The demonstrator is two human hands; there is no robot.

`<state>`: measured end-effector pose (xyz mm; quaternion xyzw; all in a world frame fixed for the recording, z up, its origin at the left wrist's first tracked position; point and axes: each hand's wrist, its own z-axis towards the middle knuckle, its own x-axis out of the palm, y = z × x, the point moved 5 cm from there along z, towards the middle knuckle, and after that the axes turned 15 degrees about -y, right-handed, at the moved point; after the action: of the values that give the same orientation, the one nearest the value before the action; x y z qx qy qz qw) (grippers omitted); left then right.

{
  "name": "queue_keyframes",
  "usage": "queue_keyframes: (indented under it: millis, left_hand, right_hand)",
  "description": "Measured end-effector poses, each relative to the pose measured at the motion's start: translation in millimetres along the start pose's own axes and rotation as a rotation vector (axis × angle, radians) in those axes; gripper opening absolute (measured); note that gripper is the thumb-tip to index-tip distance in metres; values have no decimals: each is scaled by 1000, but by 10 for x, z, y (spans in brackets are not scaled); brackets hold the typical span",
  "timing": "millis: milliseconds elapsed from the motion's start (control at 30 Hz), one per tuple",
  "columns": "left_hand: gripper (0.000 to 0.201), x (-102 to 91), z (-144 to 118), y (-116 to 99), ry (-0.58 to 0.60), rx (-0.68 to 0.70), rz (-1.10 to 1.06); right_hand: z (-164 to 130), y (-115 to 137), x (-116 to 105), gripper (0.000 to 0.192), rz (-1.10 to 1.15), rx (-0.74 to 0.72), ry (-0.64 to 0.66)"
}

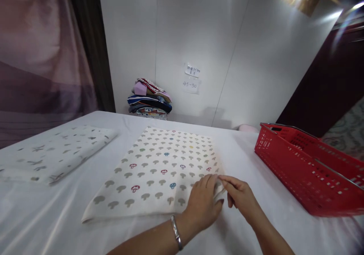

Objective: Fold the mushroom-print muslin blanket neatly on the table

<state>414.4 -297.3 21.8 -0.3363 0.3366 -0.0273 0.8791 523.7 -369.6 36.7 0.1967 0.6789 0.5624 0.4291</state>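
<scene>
A folded white cloth with a mushroom print [159, 167] lies flat in the middle of the white table [42, 221]. My left hand [203, 203], with a metal bracelet on its wrist, rests on the cloth's near right corner, fingers closed around the edge. My right hand [240, 196] is beside it, pinching the same corner between thumb and fingertips. Both hands meet at that corner, which is partly hidden under them.
A second folded white cloth with a dark starfish print [54, 154] lies at the left. A red plastic basket [307, 167] stands at the right. A pile of folded clothes [150, 99] sits at the back against the white wall, under paper notes [191, 78].
</scene>
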Motion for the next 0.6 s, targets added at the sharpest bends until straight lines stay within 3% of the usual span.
queue_keyframes:
  millis: [133,367,533,600]
  left_hand:
    - [41,-15,108,-5,-21,-30,-22]
    - [59,-59,150,97,55,-8,-85]
    - [54,-168,301,76,141,-41,-227]
    - [52,-246,365,79,173,-55,-268]
  right_hand:
    - [-64,18,36,52,93,-51,-5]
    - [-12,-44,163,42,253,-45,45]
    - [176,-69,165,37,390,-102,171]
    - [366,-176,89,36,357,-200,115]
